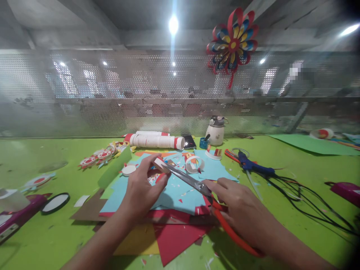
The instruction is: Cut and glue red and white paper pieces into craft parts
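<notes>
My right hand (234, 208) grips a pair of scissors (194, 182) by red-orange handles, blades pointing up and left. Between the thumb and fingers of my left hand (147, 183) is a small white piece with a red edge (159, 162), perhaps paper or card. The blade tips meet this piece; whether they are cutting into it I cannot tell. Below both hands lie light blue sheets (171, 195) strewn with small scraps. A red sheet (180, 240) and a yellow sheet (137, 240) stick out underneath. A white cup (194, 165) lies on its side beyond the blades.
A blue glue gun (254, 164) with black cables lies at right. White tubes (156, 141) and a bottle (216, 132) stand along the back. Red-and-white paper shapes (97, 157) are at left, near a black-rimmed disc (55, 203). A paper flower (233, 45) hangs above.
</notes>
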A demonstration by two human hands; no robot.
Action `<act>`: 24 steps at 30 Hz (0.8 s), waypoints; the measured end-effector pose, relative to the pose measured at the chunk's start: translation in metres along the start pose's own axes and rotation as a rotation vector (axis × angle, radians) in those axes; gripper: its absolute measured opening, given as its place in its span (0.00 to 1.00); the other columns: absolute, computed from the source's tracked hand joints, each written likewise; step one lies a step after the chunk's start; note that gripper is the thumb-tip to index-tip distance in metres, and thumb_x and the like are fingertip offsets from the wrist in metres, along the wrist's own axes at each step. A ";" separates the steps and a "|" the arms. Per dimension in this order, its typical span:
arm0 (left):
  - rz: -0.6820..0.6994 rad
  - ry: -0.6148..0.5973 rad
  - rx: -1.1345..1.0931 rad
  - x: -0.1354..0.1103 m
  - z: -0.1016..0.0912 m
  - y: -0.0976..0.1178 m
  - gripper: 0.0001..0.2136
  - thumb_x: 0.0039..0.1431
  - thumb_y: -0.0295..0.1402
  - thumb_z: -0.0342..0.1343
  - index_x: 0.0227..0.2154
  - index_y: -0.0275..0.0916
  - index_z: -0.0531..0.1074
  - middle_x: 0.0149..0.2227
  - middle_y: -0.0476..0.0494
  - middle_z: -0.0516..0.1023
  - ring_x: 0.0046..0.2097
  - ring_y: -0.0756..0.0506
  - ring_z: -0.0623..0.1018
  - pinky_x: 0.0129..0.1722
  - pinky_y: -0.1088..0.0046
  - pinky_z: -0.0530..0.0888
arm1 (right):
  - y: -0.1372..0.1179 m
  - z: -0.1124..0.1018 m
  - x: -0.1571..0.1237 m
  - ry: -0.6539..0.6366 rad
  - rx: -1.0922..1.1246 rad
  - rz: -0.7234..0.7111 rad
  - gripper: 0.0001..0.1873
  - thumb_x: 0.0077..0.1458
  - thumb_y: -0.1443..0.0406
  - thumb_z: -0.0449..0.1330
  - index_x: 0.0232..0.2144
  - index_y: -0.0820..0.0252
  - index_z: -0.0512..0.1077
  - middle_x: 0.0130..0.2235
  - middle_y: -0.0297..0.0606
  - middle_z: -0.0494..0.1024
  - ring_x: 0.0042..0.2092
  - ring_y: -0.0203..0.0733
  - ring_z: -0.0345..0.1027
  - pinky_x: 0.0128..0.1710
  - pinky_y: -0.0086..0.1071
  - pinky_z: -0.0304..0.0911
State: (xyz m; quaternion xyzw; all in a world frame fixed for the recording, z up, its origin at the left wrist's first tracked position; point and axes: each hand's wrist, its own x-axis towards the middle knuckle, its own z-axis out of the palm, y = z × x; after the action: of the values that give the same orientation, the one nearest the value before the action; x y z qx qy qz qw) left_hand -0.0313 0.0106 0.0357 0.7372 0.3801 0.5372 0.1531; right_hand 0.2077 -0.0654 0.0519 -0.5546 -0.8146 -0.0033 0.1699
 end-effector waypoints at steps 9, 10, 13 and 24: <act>-0.065 -0.053 -0.203 -0.002 0.002 -0.002 0.21 0.58 0.34 0.59 0.53 0.36 0.63 0.50 0.37 0.74 0.49 0.43 0.78 0.48 0.65 0.78 | 0.005 0.001 -0.002 0.090 -0.063 -0.084 0.21 0.54 0.72 0.60 0.51 0.62 0.72 0.33 0.45 0.73 0.34 0.52 0.70 0.32 0.43 0.64; -0.071 -0.058 -0.214 -0.002 0.002 -0.002 0.21 0.58 0.34 0.59 0.52 0.36 0.63 0.50 0.36 0.74 0.49 0.43 0.78 0.48 0.65 0.78 | 0.005 0.001 -0.003 0.103 -0.063 -0.093 0.21 0.54 0.71 0.60 0.51 0.63 0.72 0.33 0.45 0.73 0.34 0.52 0.70 0.32 0.43 0.64; -0.092 -0.060 -0.252 -0.003 0.003 -0.001 0.21 0.58 0.35 0.58 0.52 0.36 0.63 0.50 0.36 0.75 0.50 0.42 0.77 0.48 0.63 0.78 | 0.005 0.001 -0.004 0.124 -0.062 -0.114 0.22 0.53 0.71 0.63 0.51 0.63 0.72 0.33 0.45 0.74 0.34 0.51 0.70 0.32 0.43 0.66; -0.121 -0.041 -0.302 -0.003 0.004 0.004 0.21 0.56 0.34 0.60 0.51 0.35 0.64 0.50 0.35 0.75 0.50 0.42 0.78 0.48 0.64 0.78 | 0.006 0.001 -0.003 0.121 -0.021 -0.117 0.21 0.55 0.66 0.63 0.52 0.64 0.71 0.34 0.45 0.74 0.33 0.52 0.70 0.31 0.46 0.68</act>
State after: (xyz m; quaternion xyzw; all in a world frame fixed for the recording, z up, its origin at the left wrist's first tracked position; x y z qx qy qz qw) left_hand -0.0269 0.0069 0.0349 0.6925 0.3355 0.5628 0.3019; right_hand 0.2138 -0.0656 0.0496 -0.5064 -0.8339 -0.0554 0.2125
